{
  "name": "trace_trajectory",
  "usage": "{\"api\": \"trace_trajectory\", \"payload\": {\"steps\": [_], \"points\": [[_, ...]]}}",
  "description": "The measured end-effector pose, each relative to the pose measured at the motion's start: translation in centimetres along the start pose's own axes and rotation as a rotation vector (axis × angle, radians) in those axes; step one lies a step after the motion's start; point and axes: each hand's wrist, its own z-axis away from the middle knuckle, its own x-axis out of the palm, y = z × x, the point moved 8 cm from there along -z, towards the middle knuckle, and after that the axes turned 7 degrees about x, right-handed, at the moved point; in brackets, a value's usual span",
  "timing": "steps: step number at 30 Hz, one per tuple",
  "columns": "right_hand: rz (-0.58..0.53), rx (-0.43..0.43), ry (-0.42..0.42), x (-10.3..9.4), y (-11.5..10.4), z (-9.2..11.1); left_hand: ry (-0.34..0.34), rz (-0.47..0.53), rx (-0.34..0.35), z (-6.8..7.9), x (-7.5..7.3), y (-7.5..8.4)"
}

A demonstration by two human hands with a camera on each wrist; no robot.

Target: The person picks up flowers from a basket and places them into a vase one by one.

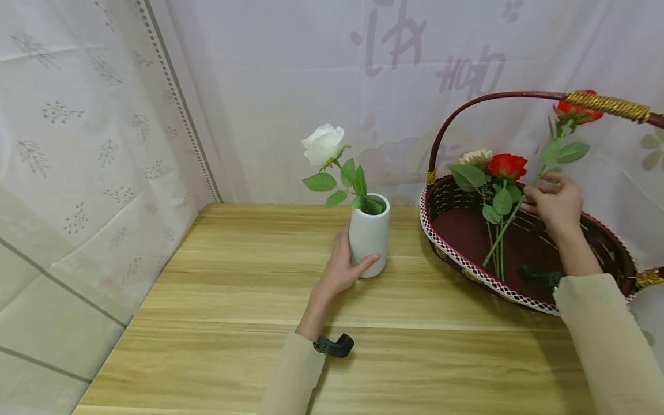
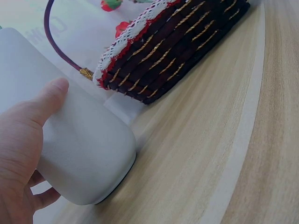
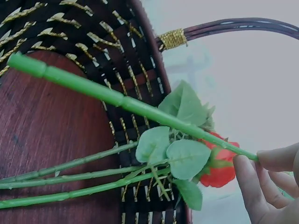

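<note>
My left hand holds a white vase low on its side, thumb across the front and fingers behind. A white rose with green leaves leans left out of the vase's mouth. Over the basket, my right hand pinches the green stem of a red rose between thumb and fingertips. The bare stem slants down across the basket in the right wrist view. Another red rose and a cream flower lie in the basket, leaning on its far rim.
The dark woven basket has a white lace rim and a tall arched handle wrapped in gold cord. It stands on the wooden table at the right. Patterned cloth curtains hang behind and to the left.
</note>
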Motion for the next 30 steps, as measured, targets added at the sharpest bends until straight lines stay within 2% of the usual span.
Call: {"api": "trace_trajectory", "payload": {"steps": [8, 18, 30], "points": [[-0.094, -0.056, 0.011, 0.2, -1.6, 0.7, 0.002, 0.002, 0.006, 0.1, -0.1, 0.0], [-0.241, -0.150, -0.067, 1.5, -3.7, 2.1, 0.001, 0.015, 0.006, 0.1, -0.1, -0.1], [-0.293, -0.243, -0.166, 3.4, -5.2, 4.1, 0.000, 0.007, 0.000, 0.1, 0.0, -0.1]]}}
